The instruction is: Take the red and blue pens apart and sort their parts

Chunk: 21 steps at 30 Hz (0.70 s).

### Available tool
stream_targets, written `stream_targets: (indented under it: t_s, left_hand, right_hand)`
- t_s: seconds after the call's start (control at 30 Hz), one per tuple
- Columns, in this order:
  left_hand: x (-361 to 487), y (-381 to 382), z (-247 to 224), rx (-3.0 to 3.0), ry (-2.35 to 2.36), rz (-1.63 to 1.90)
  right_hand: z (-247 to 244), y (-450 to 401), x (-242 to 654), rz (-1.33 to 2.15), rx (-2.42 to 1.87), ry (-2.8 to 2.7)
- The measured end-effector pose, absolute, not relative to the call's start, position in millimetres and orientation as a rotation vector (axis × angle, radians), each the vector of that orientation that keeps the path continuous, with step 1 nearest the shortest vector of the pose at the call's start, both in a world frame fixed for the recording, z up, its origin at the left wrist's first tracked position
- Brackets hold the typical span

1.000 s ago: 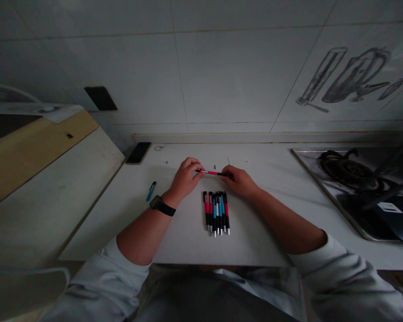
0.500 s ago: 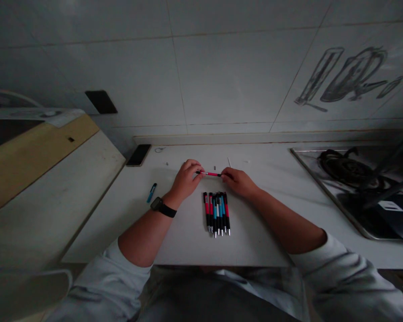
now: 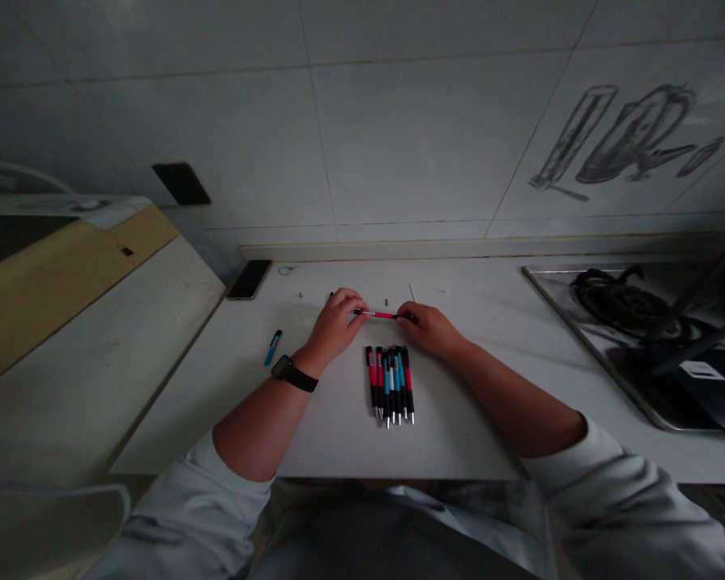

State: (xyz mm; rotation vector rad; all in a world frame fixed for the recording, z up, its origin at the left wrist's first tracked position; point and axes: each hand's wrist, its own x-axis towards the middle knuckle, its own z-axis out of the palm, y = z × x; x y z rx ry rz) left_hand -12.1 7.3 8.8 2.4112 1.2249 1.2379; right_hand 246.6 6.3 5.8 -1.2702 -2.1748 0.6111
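Observation:
Between my two hands a red and black pen (image 3: 382,315) lies level above the counter. The fingers of my left hand (image 3: 338,320) pinch its left end, and those of my right hand (image 3: 423,324) close on its right end. Just below, a row of several pens (image 3: 390,385) in red, blue and white with black grips rests on the counter, silver tips toward me. A blue pen part (image 3: 272,348) with a black end lies left of my left hand. Past my hands are a small dark piece (image 3: 387,302) and a thin white stick (image 3: 412,291).
On the white counter (image 3: 459,439), a phone (image 3: 250,279) lies at the back left, with a small ring-like item (image 3: 287,270) beside it. A gas stove (image 3: 652,322) stands at the right. A pale cabinet (image 3: 114,322) fills the left side, and a tiled wall rises behind.
My right fingers have shifted very slightly left along the red pen, and a dark tip now shows behind my left hand. The other things have stayed put.

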Motion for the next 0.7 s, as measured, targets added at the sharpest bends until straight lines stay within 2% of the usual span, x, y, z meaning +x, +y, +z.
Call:
stream_targets:
  t_s: [0.27, 0.5, 0.7]
  left_hand:
    - [-12, 8, 8, 2.415, 1.213, 1.205]
    - [-22, 10, 14, 2.441, 1.3, 1.2]
    - [-30, 14, 13, 2.508, 1.365, 1.036]
  right_hand:
    - [10, 4, 244, 0.62, -1.204, -2.226]
    - [16, 10, 260, 0.415, -1.298, -2.299]
    - [26, 7, 271, 0.241, -1.467, -2.421]
